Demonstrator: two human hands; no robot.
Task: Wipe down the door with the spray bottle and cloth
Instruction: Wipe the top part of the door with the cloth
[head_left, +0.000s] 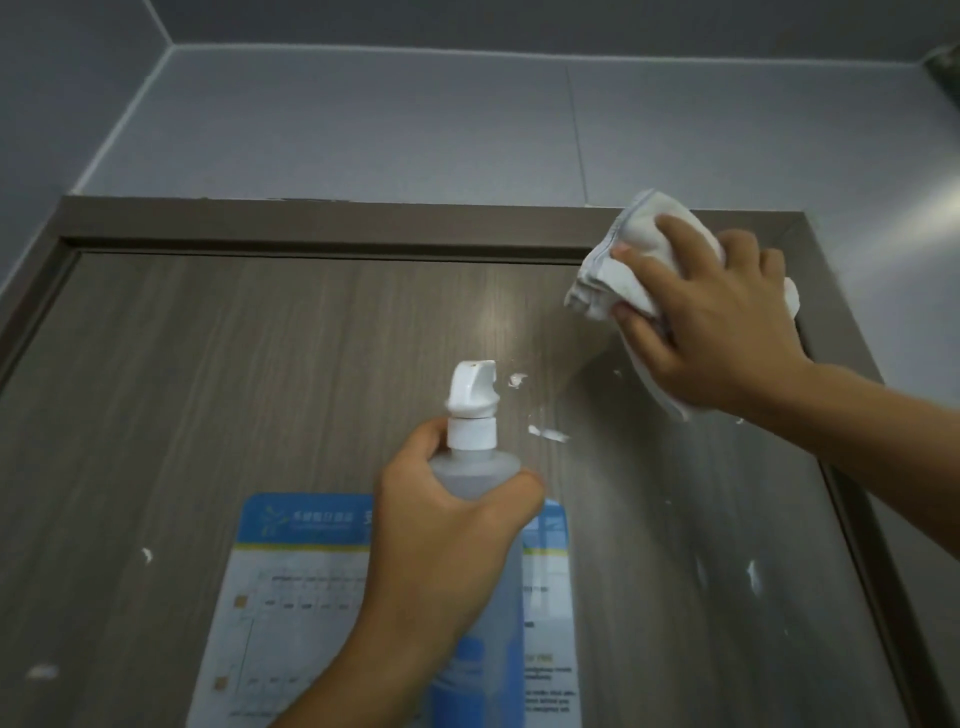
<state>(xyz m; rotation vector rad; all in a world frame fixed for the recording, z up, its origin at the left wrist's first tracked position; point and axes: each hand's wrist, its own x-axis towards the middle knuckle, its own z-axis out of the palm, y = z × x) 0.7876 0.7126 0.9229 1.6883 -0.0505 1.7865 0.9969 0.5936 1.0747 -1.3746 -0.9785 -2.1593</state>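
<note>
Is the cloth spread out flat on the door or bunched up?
Bunched up: the cloth shows stacked folds at its left edge under the right hand, pressed near the door's top right corner.

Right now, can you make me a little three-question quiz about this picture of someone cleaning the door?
1. True or false: the white crumpled cloth is pressed near the top right corner of the grey-brown wood-grain door.
2. Which hand grips the clear plastic spray bottle with a white nozzle?
3. The blue and white printed notice is: A) on the door, B) on the wall.

Key: 1 true. 2 The left hand; the right hand holds the cloth. 3 A.
</note>
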